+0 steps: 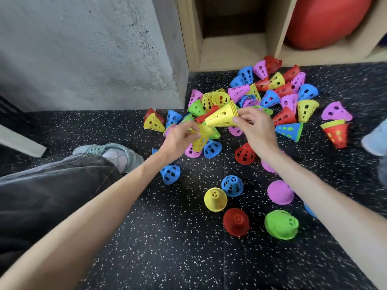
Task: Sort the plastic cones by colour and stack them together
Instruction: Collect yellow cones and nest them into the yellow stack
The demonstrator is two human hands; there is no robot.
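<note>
Over the far jumble of cones, the right hand pinches a yellow stack by its tip, mouth turned left toward the single yellow cone gripped in the left hand, probably ready for nesting.

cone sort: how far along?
Early. Done: five upright starters near the person, yellow, blue, purple, red, green. In hand: right hand holds a yellow stack, left hand a yellow cone. Left: the mixed pile.
</note>
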